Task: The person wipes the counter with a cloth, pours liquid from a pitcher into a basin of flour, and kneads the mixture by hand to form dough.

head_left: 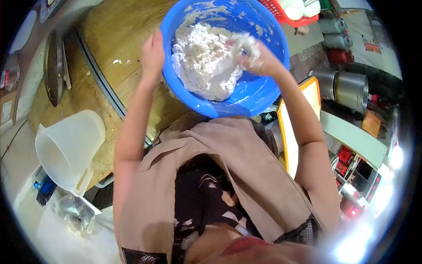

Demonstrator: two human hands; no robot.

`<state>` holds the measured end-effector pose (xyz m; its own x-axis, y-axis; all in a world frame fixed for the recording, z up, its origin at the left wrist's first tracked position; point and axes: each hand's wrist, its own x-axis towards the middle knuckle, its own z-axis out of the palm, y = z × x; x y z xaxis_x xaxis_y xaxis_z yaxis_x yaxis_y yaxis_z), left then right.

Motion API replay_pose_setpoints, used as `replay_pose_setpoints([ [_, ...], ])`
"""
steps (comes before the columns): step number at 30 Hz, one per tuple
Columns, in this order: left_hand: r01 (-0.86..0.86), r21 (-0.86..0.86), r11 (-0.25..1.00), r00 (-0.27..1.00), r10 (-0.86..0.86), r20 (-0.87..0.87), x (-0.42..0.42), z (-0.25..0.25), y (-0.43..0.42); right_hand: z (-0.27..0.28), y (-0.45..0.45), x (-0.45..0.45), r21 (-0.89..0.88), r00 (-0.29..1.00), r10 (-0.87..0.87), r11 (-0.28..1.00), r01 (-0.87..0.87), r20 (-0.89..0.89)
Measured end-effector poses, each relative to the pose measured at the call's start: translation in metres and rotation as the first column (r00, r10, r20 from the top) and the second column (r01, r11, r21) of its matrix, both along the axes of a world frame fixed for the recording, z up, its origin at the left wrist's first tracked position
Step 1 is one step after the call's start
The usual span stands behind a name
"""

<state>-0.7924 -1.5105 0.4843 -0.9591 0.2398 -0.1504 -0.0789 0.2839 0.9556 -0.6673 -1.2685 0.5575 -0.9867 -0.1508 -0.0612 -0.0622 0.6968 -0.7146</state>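
Blue plastic made up the wide basin (257,99) in front of me, the lumpy white mixture (204,55) heaped mostly in its left half. My hands were apart: my left hand (153,55) was clamped on the left rim, while my right hand (252,57) was inside, by the mixture's right edge, fingers whitened and too blurred to tell how tightly they curled. A translucent pitcher (70,147) lay near left.
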Motion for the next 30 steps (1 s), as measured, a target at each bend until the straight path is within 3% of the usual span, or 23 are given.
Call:
replay_pose_setpoints([
  [1, -0.009, -0.009, 1.000, 1.000, 0.009, 0.004, 0.018, 0.000, -0.001, 0.007, 0.004, -0.017, -0.128, 0.971, -0.173, 0.972, 0.195, 0.167],
  [2, -0.143, 0.140, 0.980, 0.988, 0.134, 0.074, 0.034, 0.002, 0.001, -0.016, 0.023, -0.040, -0.043, 0.955, -0.230, 0.969, 0.242, 0.188],
  [3, -0.282, 0.276, 0.919, 0.956, 0.246, 0.159, 0.044, 0.003, 0.002, -0.052, 0.042, -0.065, 0.032, 0.969, -0.234, 0.972, 0.232, 0.084],
  [5, -0.279, 0.209, 0.937, 0.958, 0.259, 0.120, 0.046, 0.000, 0.000, -0.089, 0.041, -0.105, -0.195, 0.856, -0.308, 0.889, 0.415, 0.416],
  [7, -0.292, 0.143, 0.946, 0.956, 0.282, 0.084, 0.042, 0.004, 0.001, -0.107, 0.017, -0.132, -0.293, 0.649, -0.177, 0.784, 0.547, 0.740],
  [9, -0.275, 0.129, 0.953, 0.961, 0.274, 0.025, 0.041, 0.016, 0.006, -0.131, -0.004, -0.156, -0.119, 0.651, -0.166, 0.921, 0.370, 0.740],
  [10, -0.290, 0.119, 0.950, 0.957, 0.288, 0.033, 0.041, 0.012, 0.007, -0.095, -0.028, -0.154, -0.028, 0.593, -0.228, 0.920, 0.390, 0.772],
  [11, -0.303, 0.108, 0.947, 0.952, 0.297, 0.067, 0.039, 0.008, 0.007, -0.103, -0.032, -0.153, -0.034, 0.588, -0.216, 0.922, 0.385, 0.779],
  [13, -0.328, 0.107, 0.939, 0.944, 0.320, 0.085, 0.028, 0.008, 0.008, -0.096, -0.046, -0.157, -0.281, 0.663, 0.194, 0.959, 0.025, 0.723],
  [14, -0.297, 0.087, 0.951, 0.953, 0.290, 0.089, 0.026, 0.010, 0.007, -0.092, -0.053, -0.157, -0.202, 0.508, 0.120, 0.973, 0.109, 0.853],
  [15, -0.269, 0.072, 0.960, 0.961, 0.263, 0.090, 0.024, 0.012, 0.007, -0.095, -0.054, -0.156, -0.198, 0.511, 0.122, 0.975, 0.097, 0.851],
  [17, -0.264, 0.089, 0.960, 0.963, 0.258, 0.073, 0.022, 0.010, 0.006, -0.105, -0.054, -0.149, -0.057, 0.627, 0.127, 0.990, -0.129, 0.768],
  [18, -0.250, 0.103, 0.963, 0.968, 0.245, 0.057, 0.020, 0.008, 0.007, -0.072, -0.055, -0.136, -0.043, 0.697, 0.190, 0.974, -0.223, 0.691],
  [21, -0.151, 0.096, 0.984, 0.986, 0.144, 0.083, 0.016, 0.002, 0.004, -0.005, -0.052, -0.086, -0.069, 0.801, 0.240, 0.968, -0.243, 0.549],
  [23, -0.156, 0.122, 0.980, 0.986, 0.147, 0.074, 0.022, 0.002, 0.007, -0.016, -0.038, -0.033, -0.253, 0.908, 0.206, 0.960, -0.117, 0.364],
  [25, -0.177, 0.150, 0.973, 0.984, 0.170, 0.058, 0.023, 0.000, 0.008, -0.017, -0.045, 0.023, -0.084, 0.996, 0.047, 0.996, -0.041, 0.073],
  [27, -0.139, 0.212, 0.967, 0.990, 0.137, 0.025, 0.025, -0.002, 0.004, -0.021, -0.046, 0.061, 0.259, 0.938, 0.099, 0.966, -0.010, -0.333],
  [30, -0.168, 0.192, 0.967, 0.983, 0.150, 0.106, 0.026, -0.003, 0.006, -0.072, -0.035, 0.074, 0.272, 0.851, 0.148, 0.962, -0.007, -0.504],
])
